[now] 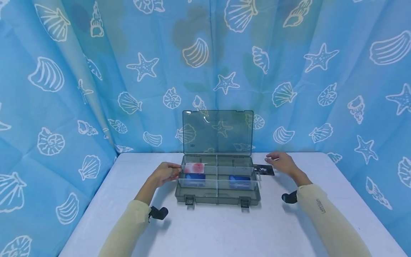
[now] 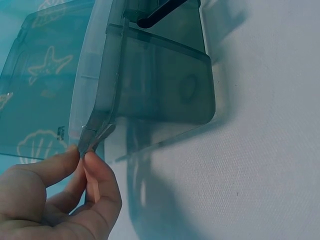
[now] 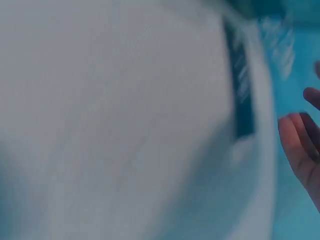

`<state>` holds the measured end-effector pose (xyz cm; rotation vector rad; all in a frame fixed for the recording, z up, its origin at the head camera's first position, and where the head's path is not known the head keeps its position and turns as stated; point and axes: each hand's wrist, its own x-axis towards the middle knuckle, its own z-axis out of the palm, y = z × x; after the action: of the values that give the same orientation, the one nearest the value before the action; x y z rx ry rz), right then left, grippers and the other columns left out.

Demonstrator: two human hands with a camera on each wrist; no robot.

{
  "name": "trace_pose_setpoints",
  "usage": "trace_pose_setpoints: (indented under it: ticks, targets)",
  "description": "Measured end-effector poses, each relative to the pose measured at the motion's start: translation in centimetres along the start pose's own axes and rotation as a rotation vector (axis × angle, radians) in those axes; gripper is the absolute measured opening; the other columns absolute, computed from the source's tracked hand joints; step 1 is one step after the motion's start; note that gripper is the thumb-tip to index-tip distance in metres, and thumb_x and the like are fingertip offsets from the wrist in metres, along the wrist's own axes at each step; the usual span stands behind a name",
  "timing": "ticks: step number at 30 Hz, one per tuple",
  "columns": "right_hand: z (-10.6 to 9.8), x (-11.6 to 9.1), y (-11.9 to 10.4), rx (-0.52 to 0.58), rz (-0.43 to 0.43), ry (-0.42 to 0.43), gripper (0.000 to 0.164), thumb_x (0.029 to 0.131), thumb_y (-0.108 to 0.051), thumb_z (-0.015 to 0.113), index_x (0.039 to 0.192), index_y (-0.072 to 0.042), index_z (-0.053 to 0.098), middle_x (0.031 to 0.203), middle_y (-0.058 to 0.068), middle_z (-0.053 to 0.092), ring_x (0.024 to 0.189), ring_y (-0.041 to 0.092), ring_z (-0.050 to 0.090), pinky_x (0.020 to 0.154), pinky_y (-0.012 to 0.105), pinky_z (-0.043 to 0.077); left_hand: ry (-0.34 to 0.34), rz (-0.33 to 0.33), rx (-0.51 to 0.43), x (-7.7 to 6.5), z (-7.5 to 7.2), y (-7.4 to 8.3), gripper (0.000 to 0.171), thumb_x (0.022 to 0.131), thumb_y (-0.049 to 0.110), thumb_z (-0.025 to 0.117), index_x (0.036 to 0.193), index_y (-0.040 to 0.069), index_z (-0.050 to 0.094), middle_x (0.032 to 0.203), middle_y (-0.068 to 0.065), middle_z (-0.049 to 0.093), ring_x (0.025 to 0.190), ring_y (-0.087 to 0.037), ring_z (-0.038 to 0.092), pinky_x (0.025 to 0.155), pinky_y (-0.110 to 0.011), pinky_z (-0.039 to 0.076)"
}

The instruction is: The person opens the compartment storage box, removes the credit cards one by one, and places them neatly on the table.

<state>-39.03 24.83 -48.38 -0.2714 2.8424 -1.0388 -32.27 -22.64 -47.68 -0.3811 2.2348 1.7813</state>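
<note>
A grey see-through divided box (image 1: 218,200) stands on the table with its lid (image 1: 218,132) raised. My left hand (image 1: 167,172) is at the box's left side. In the left wrist view, thumb and fingers of the left hand (image 2: 75,195) pinch a small clear side latch (image 2: 92,136) at the rim. A black card with "Vip" on it (image 1: 265,170) lies right of the box. Beside it, my right hand (image 1: 280,162) is raised with loosely bent fingers, holding nothing. In the right wrist view, the card (image 3: 242,90) is blurred and the right hand (image 3: 302,150) is partly cut off.
A red and white card (image 1: 194,167) sits in a left compartment, with a blue card (image 1: 195,179) in front of it. Another blue card (image 1: 239,182) lies in a right compartment. Behind the white table (image 1: 218,232) hangs a blue shell-patterned curtain (image 1: 205,82).
</note>
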Motion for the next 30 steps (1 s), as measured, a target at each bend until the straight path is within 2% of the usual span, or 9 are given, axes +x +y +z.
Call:
trace_pose_setpoints:
  ticks: [4, 7, 10, 12, 15, 20, 23, 28, 30]
  targets:
    - [-0.2, -0.7, -4.1, 0.202, -0.038, -0.051, 0.047, 0.103, -0.031, 0.048, 0.129, 0.008, 0.054, 0.120, 0.028, 0.059, 0.105, 0.038, 0.062, 0.089, 0.048, 0.053, 0.001, -0.003, 0.000, 0.2, 0.1, 0.1, 0.032, 0.095, 0.007, 0.063, 0.125, -0.002, 0.060, 0.114, -0.015, 0.061, 0.095, -0.023, 0.061, 0.080, -0.029, 0.056]
    - [0.2, -1.3, -7.3, 0.331, -0.056, -0.198, 0.042, 0.104, -0.024, 0.046, 0.126, 0.010, 0.054, 0.113, 0.027, 0.063, 0.100, 0.038, 0.064, 0.088, 0.046, 0.054, 0.004, -0.003, -0.003, 0.3, -0.1, -0.1, 0.032, 0.095, 0.007, 0.063, 0.125, -0.001, 0.060, 0.114, -0.016, 0.060, 0.095, -0.023, 0.061, 0.079, -0.029, 0.056]
    - [1.3, -1.8, -9.8, 0.360, -0.025, -0.361, 0.039, 0.104, -0.020, 0.046, 0.122, 0.013, 0.055, 0.109, 0.026, 0.065, 0.097, 0.037, 0.066, 0.086, 0.044, 0.056, 0.005, -0.001, -0.006, 0.3, -0.2, -0.2, 0.031, 0.095, 0.007, 0.062, 0.124, -0.002, 0.060, 0.114, -0.016, 0.060, 0.094, -0.023, 0.061, 0.079, -0.029, 0.056]
    - [2.1, -2.2, -10.9, 0.305, 0.005, -0.423, 0.039, 0.104, -0.021, 0.046, 0.120, 0.013, 0.057, 0.110, 0.026, 0.064, 0.097, 0.035, 0.066, 0.085, 0.043, 0.056, 0.010, -0.005, -0.007, 0.3, -0.2, -0.4, 0.031, 0.095, 0.007, 0.062, 0.124, -0.001, 0.060, 0.114, -0.016, 0.060, 0.094, -0.023, 0.061, 0.080, -0.029, 0.056]
    - [3.2, -2.5, -11.9, 0.187, 0.055, -0.448, 0.042, 0.103, -0.022, 0.047, 0.120, 0.016, 0.053, 0.111, 0.027, 0.063, 0.100, 0.036, 0.065, 0.086, 0.043, 0.056, 0.016, -0.010, -0.005, 0.3, -0.1, -0.6, 0.030, 0.095, 0.008, 0.062, 0.124, -0.001, 0.061, 0.114, -0.015, 0.060, 0.095, -0.023, 0.061, 0.080, -0.029, 0.056]
    - [4.2, -3.0, -12.8, -0.034, 0.087, -0.437, 0.049, 0.101, -0.027, 0.052, 0.124, 0.015, 0.047, 0.106, 0.023, 0.062, 0.097, 0.034, 0.064, 0.082, 0.043, 0.056, 0.019, -0.030, -0.006, 0.2, -0.1, -1.1, 0.028, 0.095, 0.009, 0.063, 0.122, 0.001, 0.062, 0.113, -0.014, 0.061, 0.097, -0.023, 0.061, 0.079, -0.029, 0.056]
    - [4.6, -3.1, -13.1, -0.167, 0.070, -0.409, 0.052, 0.100, -0.033, 0.055, 0.122, 0.014, 0.050, 0.102, 0.019, 0.063, 0.090, 0.030, 0.064, 0.079, 0.042, 0.057, 0.011, -0.025, -0.020, 0.1, -0.2, -1.1, 0.029, 0.095, 0.008, 0.063, 0.122, 0.000, 0.062, 0.112, -0.014, 0.061, 0.096, -0.024, 0.061, 0.079, -0.029, 0.056]
    - [5.0, -3.2, -13.6, -0.330, 0.060, -0.372, 0.064, 0.099, -0.039, 0.054, 0.134, 0.014, 0.045, 0.128, 0.029, 0.053, 0.115, 0.041, 0.055, 0.095, 0.053, 0.048, -0.010, -0.008, -0.047, 0.2, -0.4, -0.7, 0.029, 0.095, 0.009, 0.063, 0.123, -0.001, 0.061, 0.112, -0.015, 0.062, 0.093, -0.022, 0.062, 0.078, -0.029, 0.056]
    - [5.0, -3.1, -13.8, -0.373, 0.059, -0.381, 0.064, 0.099, -0.039, 0.055, 0.135, 0.013, 0.045, 0.132, 0.030, 0.051, 0.119, 0.042, 0.052, 0.097, 0.054, 0.045, -0.020, -0.001, -0.056, 0.2, -0.5, -0.6, 0.030, 0.095, 0.009, 0.063, 0.124, -0.001, 0.060, 0.112, -0.015, 0.062, 0.093, -0.022, 0.062, 0.078, -0.028, 0.056]
